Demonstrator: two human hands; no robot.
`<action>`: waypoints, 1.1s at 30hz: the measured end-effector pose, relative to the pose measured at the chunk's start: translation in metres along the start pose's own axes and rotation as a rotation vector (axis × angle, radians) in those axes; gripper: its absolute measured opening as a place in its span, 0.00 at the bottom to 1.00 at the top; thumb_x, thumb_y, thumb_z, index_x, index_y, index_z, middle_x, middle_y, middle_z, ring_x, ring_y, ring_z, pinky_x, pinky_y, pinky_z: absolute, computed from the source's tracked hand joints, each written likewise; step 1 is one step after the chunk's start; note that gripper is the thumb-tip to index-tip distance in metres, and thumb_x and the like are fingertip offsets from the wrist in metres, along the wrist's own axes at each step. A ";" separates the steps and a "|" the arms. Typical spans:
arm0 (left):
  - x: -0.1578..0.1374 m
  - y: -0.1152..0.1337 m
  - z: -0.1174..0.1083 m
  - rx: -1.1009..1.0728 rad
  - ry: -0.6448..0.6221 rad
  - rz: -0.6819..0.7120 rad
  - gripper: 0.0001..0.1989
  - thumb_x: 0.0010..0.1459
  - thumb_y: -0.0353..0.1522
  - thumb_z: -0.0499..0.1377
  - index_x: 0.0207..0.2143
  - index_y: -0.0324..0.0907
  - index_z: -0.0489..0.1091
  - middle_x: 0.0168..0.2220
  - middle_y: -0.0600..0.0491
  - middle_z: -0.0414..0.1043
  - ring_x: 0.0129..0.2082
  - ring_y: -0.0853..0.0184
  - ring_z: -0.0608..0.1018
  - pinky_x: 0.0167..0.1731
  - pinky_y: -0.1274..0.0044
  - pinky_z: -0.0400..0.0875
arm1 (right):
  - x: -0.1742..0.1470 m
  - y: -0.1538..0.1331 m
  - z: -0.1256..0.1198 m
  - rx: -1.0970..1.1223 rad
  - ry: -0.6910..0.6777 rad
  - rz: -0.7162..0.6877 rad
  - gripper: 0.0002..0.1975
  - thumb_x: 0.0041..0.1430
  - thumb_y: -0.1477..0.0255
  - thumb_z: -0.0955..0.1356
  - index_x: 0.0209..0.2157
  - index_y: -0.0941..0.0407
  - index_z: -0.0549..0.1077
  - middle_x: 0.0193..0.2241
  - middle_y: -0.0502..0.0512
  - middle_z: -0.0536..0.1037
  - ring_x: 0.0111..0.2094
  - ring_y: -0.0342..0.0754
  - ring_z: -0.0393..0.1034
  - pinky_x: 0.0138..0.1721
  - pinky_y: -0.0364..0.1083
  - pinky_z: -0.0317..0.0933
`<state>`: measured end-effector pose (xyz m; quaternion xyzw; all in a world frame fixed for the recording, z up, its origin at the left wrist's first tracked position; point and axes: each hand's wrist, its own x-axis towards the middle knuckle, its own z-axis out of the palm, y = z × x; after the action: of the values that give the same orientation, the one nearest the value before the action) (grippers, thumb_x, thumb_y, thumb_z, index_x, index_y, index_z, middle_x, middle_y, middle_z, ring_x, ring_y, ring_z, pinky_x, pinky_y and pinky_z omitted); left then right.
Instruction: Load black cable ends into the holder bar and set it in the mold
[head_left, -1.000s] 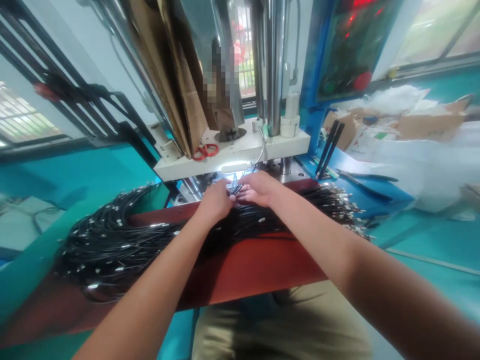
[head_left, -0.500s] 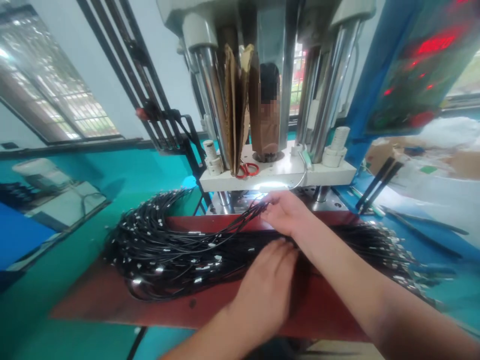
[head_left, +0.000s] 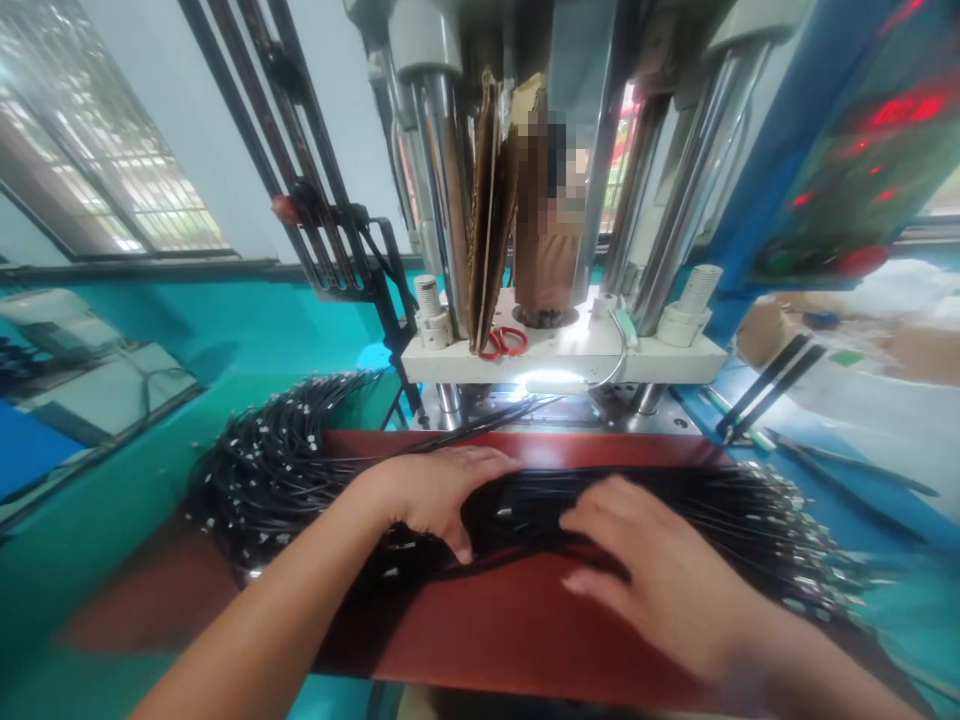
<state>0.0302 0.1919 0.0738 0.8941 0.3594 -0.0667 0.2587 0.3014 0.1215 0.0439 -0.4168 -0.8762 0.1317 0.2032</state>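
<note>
On red board (head_left: 525, 620): left hand (head_left: 431, 490), right hand (head_left: 660, 575) flat on black cables (head_left: 300, 470); red display digits (head_left: 900, 105) unreadable

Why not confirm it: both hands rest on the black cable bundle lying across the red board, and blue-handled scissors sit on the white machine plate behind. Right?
Not quite. In the head view the scissors on the white plate have red handles, not blue. Both the left hand and right hand do rest on the black cable bundle across the red board.

front: press plate (head_left: 562, 360) blocks | near: red board (head_left: 525, 620) free
</note>
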 end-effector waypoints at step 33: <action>-0.001 -0.005 -0.001 -0.233 0.313 0.052 0.10 0.56 0.32 0.57 0.43 0.44 0.69 0.41 0.53 0.71 0.40 0.65 0.72 0.42 0.74 0.64 | 0.002 -0.011 0.018 -0.255 -0.100 0.161 0.07 0.59 0.71 0.66 0.40 0.53 0.69 0.36 0.53 0.71 0.31 0.49 0.70 0.31 0.47 0.62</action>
<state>0.0262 0.1949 0.0735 0.8667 0.3771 0.1220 0.3030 0.2841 0.1153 0.0331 -0.5011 -0.8584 0.0560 0.0939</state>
